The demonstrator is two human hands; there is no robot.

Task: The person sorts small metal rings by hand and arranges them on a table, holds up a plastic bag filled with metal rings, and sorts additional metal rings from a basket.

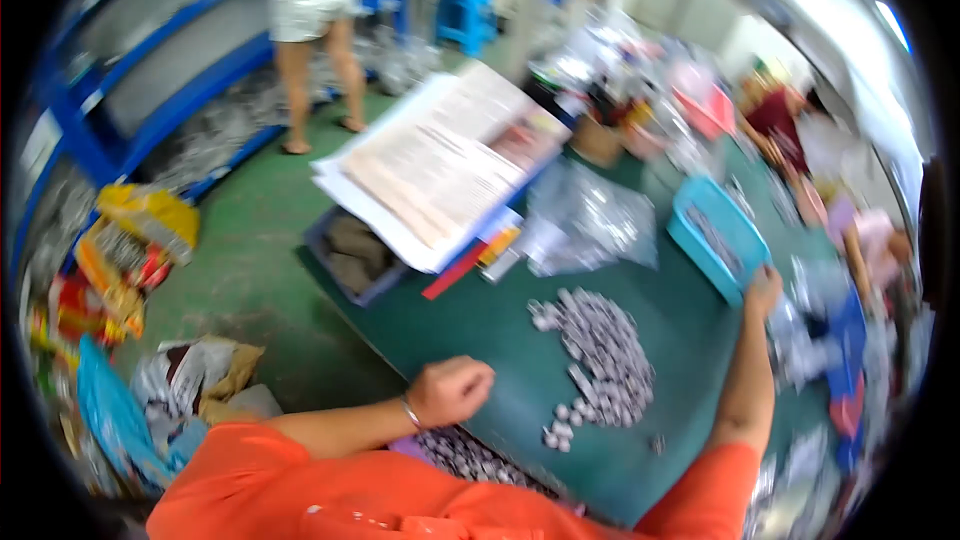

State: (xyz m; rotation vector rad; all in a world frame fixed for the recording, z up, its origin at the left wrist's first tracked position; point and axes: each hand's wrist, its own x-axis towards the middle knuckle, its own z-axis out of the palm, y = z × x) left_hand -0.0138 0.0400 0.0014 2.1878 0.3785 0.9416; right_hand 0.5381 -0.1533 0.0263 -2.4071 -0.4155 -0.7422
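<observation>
My right hand [762, 292] grips the near end of a light-blue plastic basket [737, 278] at the right side of the green table. Small greyish pieces lie inside the basket. My left hand [452, 390] is curled into a fist over the table's near left edge, with a bracelet at the wrist; whatever may be inside it is hidden. Between my hands a pile of small silvery-grey pieces [607, 360] is spread on the green tabletop [480, 325]. Below my left forearm, more such pieces [475, 455] fill a container close to my body.
Papers [440, 160] lie over a bin with dark cloth [355, 252]. Clear plastic bags [590, 220] lie beyond the pile. Blue shelving [170, 60] and bags [150, 220] line the left. One person [312, 20] stands at the back; other people [780, 130] sit at right.
</observation>
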